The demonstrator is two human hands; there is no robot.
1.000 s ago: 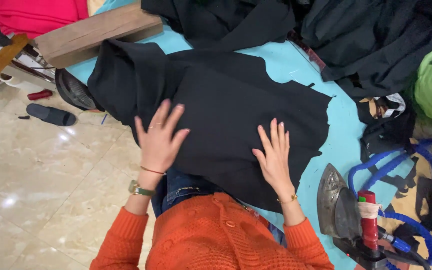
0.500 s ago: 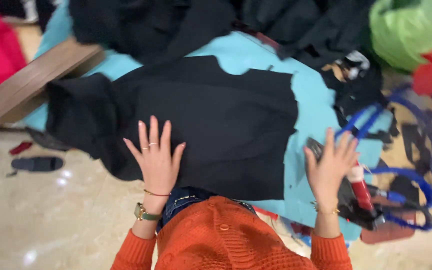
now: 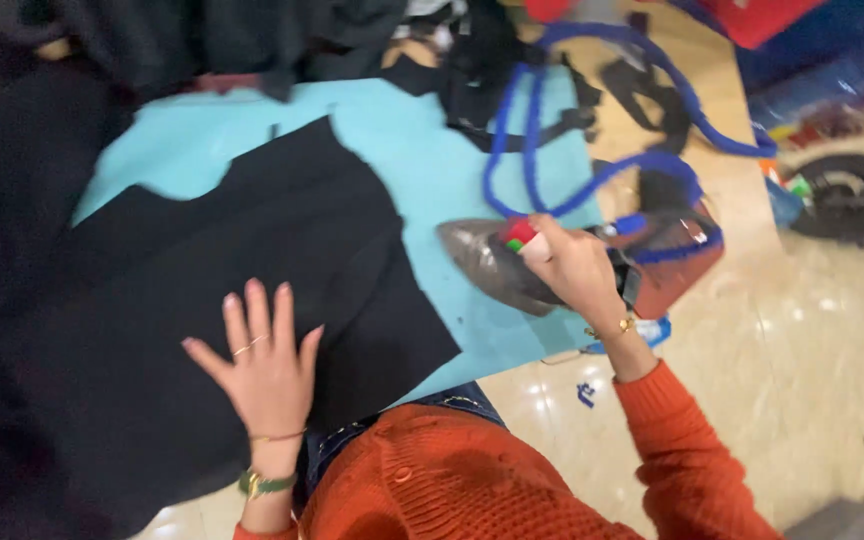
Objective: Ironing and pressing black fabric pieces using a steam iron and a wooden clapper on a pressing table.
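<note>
Turquoise pad (image 3: 422,140) over shiny tile floor (image 3: 832,360); right hand (image 3: 572,270) grip clamped on iron (image 3: 492,265).

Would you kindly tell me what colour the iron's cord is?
The cord is blue, clearest in the head view.

One head-worn camera looks steeply down, close over the turquoise work surface (image 3: 422,140) and tiled floor (image 3: 802,360).

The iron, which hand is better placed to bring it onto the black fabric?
Right. The right hand already grips the iron by its handle, just beside the black fabric; the left hand lies flat, pinning it.
</note>
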